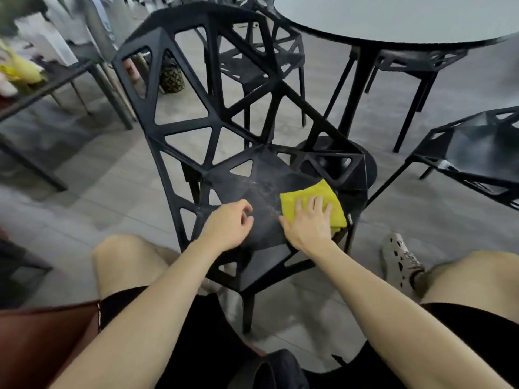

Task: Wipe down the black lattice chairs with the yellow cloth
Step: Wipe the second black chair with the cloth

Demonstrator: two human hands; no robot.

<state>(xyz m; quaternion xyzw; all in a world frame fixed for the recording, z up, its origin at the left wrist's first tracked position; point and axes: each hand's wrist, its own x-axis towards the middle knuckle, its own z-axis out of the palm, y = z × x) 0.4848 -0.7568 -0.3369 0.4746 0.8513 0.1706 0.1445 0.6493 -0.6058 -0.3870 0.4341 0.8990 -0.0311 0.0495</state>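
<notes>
Now I'm pressing my right hand, fingers straight and close together, flat on the cloth at the three o'clock edge of the chair to scrub its seat, resting my left hand, loosely curled and empty, at nine o'clock, likely steadying it.

Near half of yellow cloth covered by right hand, pressed flat on top. Fingertips of left hand curled under, out of sight. Front seat edge of lattice chair masked by both forearms. Round table cut off at top and right edges; neighbouring chair clipped at right edge. Left margin smeared: yellow object unidentifiable. White tag on seat rim and print on strap too small to read.
</notes>
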